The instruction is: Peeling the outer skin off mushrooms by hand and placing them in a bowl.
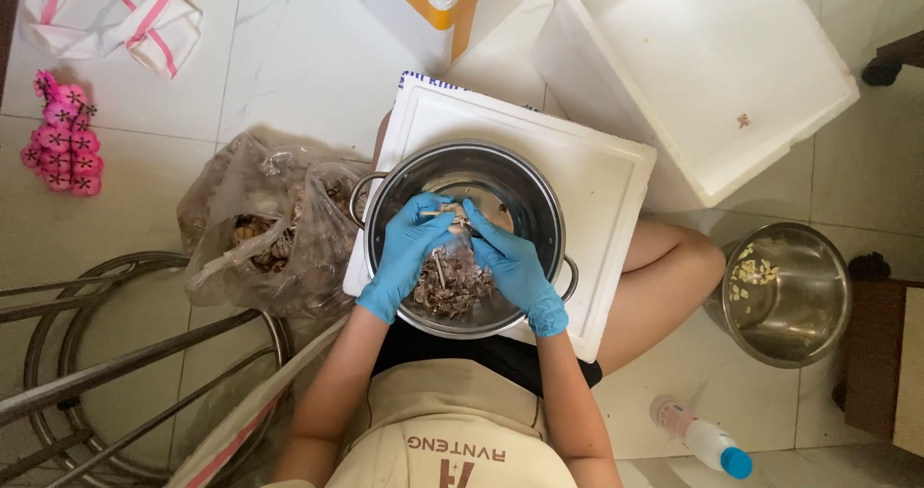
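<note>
Gloved in blue, the left hand [402, 257] and right hand [512, 262] meet over a steel pot [539, 209], fingertips pinched together on a small pale piece [449, 215] held between them just above the pot's middle; what the piece is cannot be told at this size. Directly beneath both hands, a heap of brownish-grey scraps [452, 291] fills the near side of the pot, while the far side shows bare shiny metal. The pot rests on a white foam lid [597, 175] laid across the seated person's lap. Just to the left of the lid, a crumpled clear plastic bag [274, 228] holding brown clumps sits on the tiled floor beside a metal stool frame [115, 363]. An open white foam box [712, 74] stands beyond the lid to the right, and a second steel pot [784, 291] with a few pale bits inside sits by the person's right knee, near a white bottle with a blue cap [707, 442].
</note>
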